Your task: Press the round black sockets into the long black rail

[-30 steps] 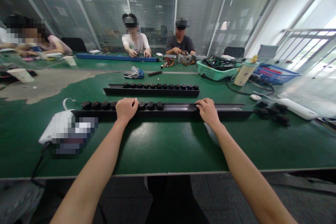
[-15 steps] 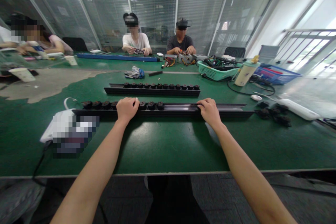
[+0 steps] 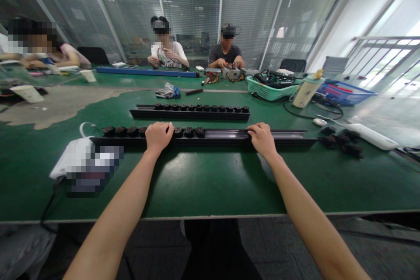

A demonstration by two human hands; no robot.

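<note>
Across the table in front of me lies a long black channel [image 3: 226, 141]. Round black socket-like pieces [image 3: 200, 131] sit in a row along its left part, while a shiny inner strip shows bare further right. My left hand [image 3: 158, 135] is closed over the channel among these pieces, its fingertips largely hidden behind it. Further right, my right hand [image 3: 261, 136] grips the channel's edges with fingers bent over the far side. Behind lies a shorter black channel [image 3: 190, 115], filled with similar pieces; neither hand touches it.
Loose black pieces [image 3: 343, 142] lie right of the channel, near a white power strip [image 3: 372, 135]. A green basket [image 3: 272, 91], a bottle [image 3: 306, 92] and a blue basket [image 3: 348, 92] stand behind. A white bag [image 3: 70, 157] lies left. Several people sit across the table.
Both my hands and the channel stay practically where they were. Across the table, the person in white has raised their hands with a dark cable-like item.
</note>
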